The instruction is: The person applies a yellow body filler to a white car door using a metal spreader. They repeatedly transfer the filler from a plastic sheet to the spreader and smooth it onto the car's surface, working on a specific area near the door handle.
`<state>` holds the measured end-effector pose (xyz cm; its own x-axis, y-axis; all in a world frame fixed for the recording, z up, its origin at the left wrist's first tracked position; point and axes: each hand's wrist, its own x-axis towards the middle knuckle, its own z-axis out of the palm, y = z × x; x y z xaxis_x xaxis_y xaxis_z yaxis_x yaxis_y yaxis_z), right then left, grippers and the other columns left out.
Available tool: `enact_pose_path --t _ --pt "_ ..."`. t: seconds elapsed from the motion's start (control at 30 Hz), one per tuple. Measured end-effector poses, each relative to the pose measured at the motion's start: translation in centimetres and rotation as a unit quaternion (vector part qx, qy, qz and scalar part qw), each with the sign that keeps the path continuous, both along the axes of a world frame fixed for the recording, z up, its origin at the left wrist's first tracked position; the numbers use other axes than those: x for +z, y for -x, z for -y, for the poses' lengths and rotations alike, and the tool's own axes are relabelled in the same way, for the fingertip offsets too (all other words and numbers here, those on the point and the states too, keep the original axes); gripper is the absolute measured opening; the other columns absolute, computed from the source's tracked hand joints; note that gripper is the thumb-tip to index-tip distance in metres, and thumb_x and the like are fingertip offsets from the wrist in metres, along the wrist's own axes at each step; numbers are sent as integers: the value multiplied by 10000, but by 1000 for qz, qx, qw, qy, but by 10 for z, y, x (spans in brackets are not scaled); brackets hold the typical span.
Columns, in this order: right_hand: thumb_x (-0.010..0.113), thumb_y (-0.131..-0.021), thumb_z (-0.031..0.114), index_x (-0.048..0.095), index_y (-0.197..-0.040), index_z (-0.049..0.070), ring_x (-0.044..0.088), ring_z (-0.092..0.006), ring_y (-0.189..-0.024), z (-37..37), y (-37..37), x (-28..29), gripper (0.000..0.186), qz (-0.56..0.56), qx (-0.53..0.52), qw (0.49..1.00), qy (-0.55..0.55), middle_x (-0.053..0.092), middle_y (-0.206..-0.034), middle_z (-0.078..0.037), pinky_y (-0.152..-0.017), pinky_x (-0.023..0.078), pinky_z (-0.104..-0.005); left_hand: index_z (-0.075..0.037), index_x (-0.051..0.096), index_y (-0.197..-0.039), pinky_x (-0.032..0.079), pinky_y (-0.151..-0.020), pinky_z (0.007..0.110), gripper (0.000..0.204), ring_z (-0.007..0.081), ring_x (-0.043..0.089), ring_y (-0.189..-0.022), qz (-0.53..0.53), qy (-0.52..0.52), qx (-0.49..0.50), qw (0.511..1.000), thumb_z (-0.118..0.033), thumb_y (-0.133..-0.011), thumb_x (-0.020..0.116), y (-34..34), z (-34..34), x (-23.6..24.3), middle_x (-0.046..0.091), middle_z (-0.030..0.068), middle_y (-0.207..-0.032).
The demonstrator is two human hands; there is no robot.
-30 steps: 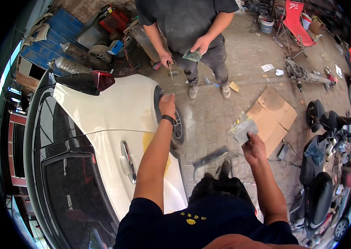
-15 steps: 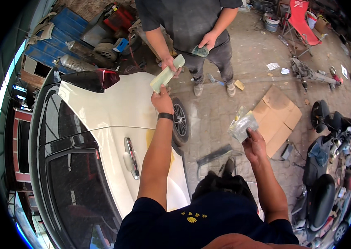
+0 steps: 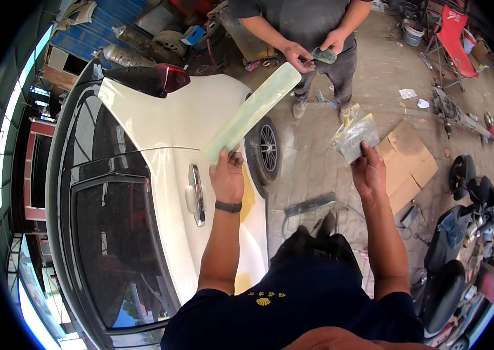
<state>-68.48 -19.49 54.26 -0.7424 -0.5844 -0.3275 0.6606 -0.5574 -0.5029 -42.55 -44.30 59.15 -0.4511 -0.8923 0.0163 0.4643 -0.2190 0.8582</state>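
A long, flat, pale green strip point(image 3: 253, 114), shaped like a long sanding board, is gripped at its lower end by my left hand point(image 3: 227, 179). It slants up and away to the right, over the white car's side point(image 3: 168, 169). My right hand point(image 3: 369, 172) pinches several thin, flat grey plates point(image 3: 356, 139) with yellow smears, fanned slightly apart; their exact kind is unclear. Facing me stands another person point(image 3: 294, 23), whose hands are around a dark green pad point(image 3: 324, 56). The strip's far end lies just in front of that person's hand, seemingly apart from it.
Below my left hand are a chrome door handle point(image 3: 198, 195) and a yellow patch point(image 3: 248, 195) on the bodywork. Flattened cardboard point(image 3: 410, 160) and a dark curved trim piece point(image 3: 310, 204) lie on the floor. To the right stand a scooter point(image 3: 448, 262) and a red folding chair point(image 3: 454, 41).
The other person has let go of the green strip, and my left hand holds it alone, drawn nearer. That person's hands are now together at the pad. My right hand has moved slightly farther out.
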Motion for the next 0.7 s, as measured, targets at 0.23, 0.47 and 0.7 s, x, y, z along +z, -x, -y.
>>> enact_pose_path --t 0.23,0.47,0.7 --pt "643 -1037 138 573 -1350 51 673 -188 -1147 41 24 -2 332 0 7 1000 19 683 -1277 -51 -985 561 -343 -76 664 -1289 529 -859 320 264 175 651 -951 -22 17 21 999 -189 -1052 676 -23 -18 23 748 120 -1170" --pt "657 -1029 145 622 -1285 66 690 -197 -1119 68 69 -23 271 22 -18 1000 -7 715 -1227 -49 -923 567 -342 -84 691 -1241 515 -858 325 221 164 654 -944 12 28 86 996 -189 -1047 686 -45 -23 30 753 98 -1144" --pt "711 -998 108 675 -1047 105 676 -138 -880 88 90 -5 61 24 -50 998 2 709 -932 12 -771 573 -304 -52 704 -1189 491 -824 312 195 139 638 -911 96 62 165 980 -165 -1031 710 -72 -28 29 739 55 -1076"
